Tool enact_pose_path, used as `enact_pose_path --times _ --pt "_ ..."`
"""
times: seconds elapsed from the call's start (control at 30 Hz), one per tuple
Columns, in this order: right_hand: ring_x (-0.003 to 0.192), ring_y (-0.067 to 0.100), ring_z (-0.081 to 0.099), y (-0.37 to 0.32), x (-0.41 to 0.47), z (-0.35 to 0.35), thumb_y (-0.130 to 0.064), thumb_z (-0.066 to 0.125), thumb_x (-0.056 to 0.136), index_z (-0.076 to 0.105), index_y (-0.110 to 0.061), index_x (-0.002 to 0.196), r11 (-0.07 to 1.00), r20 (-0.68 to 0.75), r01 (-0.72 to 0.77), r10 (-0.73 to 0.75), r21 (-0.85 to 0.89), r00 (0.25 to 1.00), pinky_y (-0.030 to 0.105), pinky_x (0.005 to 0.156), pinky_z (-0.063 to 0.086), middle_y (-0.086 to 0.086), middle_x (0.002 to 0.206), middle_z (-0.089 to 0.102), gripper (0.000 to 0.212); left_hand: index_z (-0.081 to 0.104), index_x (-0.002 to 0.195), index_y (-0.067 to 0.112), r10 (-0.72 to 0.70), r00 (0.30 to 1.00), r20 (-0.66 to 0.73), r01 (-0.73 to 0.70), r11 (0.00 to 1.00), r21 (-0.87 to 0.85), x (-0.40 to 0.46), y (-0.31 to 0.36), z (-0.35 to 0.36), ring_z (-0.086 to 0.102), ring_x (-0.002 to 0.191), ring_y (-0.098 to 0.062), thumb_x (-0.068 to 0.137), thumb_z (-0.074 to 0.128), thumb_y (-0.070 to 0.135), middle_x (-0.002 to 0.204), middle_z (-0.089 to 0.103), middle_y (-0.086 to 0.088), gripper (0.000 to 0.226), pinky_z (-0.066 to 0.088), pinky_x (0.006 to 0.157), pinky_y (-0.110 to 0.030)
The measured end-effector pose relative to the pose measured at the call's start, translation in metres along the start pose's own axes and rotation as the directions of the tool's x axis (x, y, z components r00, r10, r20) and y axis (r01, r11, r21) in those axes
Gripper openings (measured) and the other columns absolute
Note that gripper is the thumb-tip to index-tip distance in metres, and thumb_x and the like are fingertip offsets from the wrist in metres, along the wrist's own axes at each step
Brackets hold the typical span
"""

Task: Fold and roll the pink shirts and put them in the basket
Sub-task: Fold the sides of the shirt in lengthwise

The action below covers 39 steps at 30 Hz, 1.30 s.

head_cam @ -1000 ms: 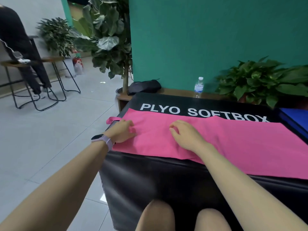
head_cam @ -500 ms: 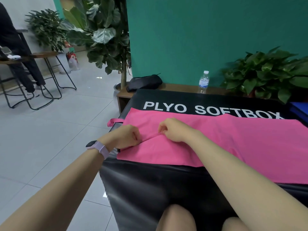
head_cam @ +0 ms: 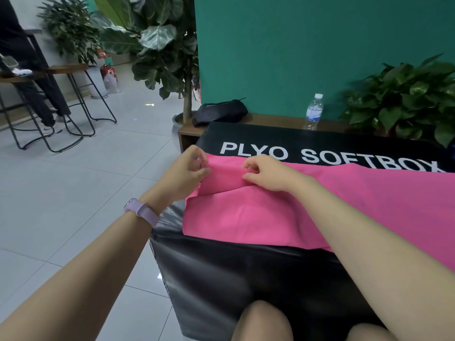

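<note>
Head view showed a pink shirt [head_cam: 283,217] spread flat over a black padded box [head_cam: 246,279] printed "PLYO SOFTBOX", which served as the table. Its left end was lifted into a small rolled fold. At that fold's outer edge the left hand [head_cam: 184,175] pinched the cloth between thumb and curled fingers, its grip closed on the shirt. Just beside it, the right hand [head_cam: 268,172] had its fingers curled over the top of the same fold, holding the fabric as well. A lilac watch [head_cam: 142,211] sat on the left wrist. Behind the box, a water bottle [head_cam: 314,112] stood upright on a wooden ledge [head_cam: 270,119], near a dark bag [head_cam: 219,112] and leafy potted plants [head_cam: 406,99].
</note>
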State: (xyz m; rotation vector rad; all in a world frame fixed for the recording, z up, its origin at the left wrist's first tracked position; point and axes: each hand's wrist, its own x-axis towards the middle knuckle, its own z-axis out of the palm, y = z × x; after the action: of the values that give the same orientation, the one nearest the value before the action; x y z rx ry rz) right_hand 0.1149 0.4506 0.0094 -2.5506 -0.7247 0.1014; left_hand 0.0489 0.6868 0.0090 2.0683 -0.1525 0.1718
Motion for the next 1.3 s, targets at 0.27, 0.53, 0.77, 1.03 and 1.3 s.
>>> enact_pose_path --times 0.27,0.53,0.77,1.03,1.3 --pt "0.073 0.011 0.056 -0.002 0.039 -0.017 -0.033 0.055 0.1 0.065 -0.023 0.087 1.0 -0.202 -0.009 0.014 0.027 0.979 0.025 0.055 0.032 -0.006 0.082 0.065 0.02 0.057 0.076 0.011 -0.17 0.954 -0.249 0.124 0.974 -0.191 0.056 -0.005 -0.007 0.045 0.065 -0.022 0.09 0.057 0.007 0.076 0.053 -0.012 0.014 0.035 0.058 -0.034" --pt "0.077 0.016 0.059 0.025 0.098 -0.008 -0.041 0.058 0.099 0.064 -0.026 0.081 0.992 -0.173 -0.087 0.102 0.09 0.98 0.032 0.065 0.044 -0.005 0.082 0.061 0.024 0.042 0.062 0.016 -0.276 0.898 -0.344 0.302 0.953 0.023 0.128 -0.036 -0.001 0.033 0.065 -0.022 0.082 0.053 0.004 0.061 0.033 -0.006 0.026 0.028 0.058 -0.034" --pt "0.078 0.021 0.054 0.066 0.114 0.047 -0.04 0.053 0.101 0.057 -0.021 0.089 0.991 -0.259 -0.113 0.091 -0.071 0.962 0.037 0.065 0.04 -0.011 0.075 0.054 0.023 0.056 0.089 0.002 -0.159 0.879 -0.45 0.387 0.789 0.477 0.14 -0.085 0.033 0.061 0.089 -0.043 0.096 0.048 0.014 0.085 0.059 -0.019 0.016 0.037 0.066 -0.038" --pt "0.084 0.023 0.057 0.079 0.12 0.052 -0.023 0.045 0.098 0.06 -0.02 0.095 0.992 -0.346 -0.116 0.096 -0.039 0.933 0.035 0.066 0.04 -0.006 0.091 0.062 0.015 0.059 0.106 0.0 -0.084 0.899 -0.43 0.372 0.665 0.647 0.155 -0.101 0.033 0.06 0.099 -0.047 0.101 0.046 0.024 0.108 0.063 -0.027 0.028 0.038 0.072 -0.04" --pt "0.08 0.018 0.054 0.081 0.121 0.051 -0.021 0.051 0.097 0.063 -0.019 0.091 0.995 -0.344 -0.099 0.099 0.019 0.934 0.033 0.066 0.039 -0.007 0.085 0.057 0.013 0.046 0.105 0.003 -0.064 0.927 -0.37 0.322 0.642 0.696 0.155 -0.095 0.034 0.056 0.094 -0.045 0.099 0.039 0.011 0.106 0.061 -0.028 0.013 0.036 0.069 -0.041"
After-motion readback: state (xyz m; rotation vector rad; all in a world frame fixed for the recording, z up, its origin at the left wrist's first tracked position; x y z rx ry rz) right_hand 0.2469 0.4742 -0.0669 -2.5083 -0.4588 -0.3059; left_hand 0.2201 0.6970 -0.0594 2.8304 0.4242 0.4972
